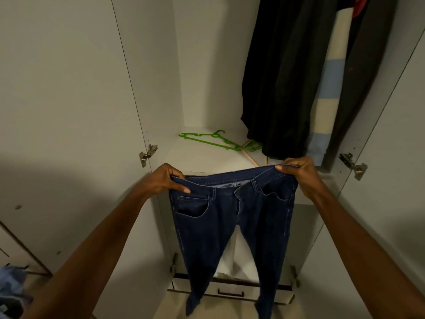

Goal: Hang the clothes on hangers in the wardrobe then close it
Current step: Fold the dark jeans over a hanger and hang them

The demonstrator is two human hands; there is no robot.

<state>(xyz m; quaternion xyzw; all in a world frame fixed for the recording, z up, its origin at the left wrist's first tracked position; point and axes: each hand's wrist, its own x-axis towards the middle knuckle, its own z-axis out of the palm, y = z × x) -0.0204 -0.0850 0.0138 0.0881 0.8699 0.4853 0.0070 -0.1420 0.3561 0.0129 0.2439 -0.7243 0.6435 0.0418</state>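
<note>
Dark blue jeans [232,212] hang in front of the open wardrobe, waistband up and legs dangling toward the floor. My left hand [164,179] pinches the waistband at its left end and my right hand [299,172] pinches it at the right end, stretching it flat. Green plastic hangers [210,140] lie on the wardrobe shelf [184,157] behind the jeans, next to a pale wooden hanger [249,155] partly hidden by them. Dark garments [282,77] and a cream and light-blue striped one [326,100] hang at the wardrobe's right.
The left door [69,100] and right door [395,146] stand open, with metal hinges at shelf height. A drawer with a dark handle [231,293] sits low behind the jeans' legs. A pile of bluish clothes [12,288] lies at the bottom left.
</note>
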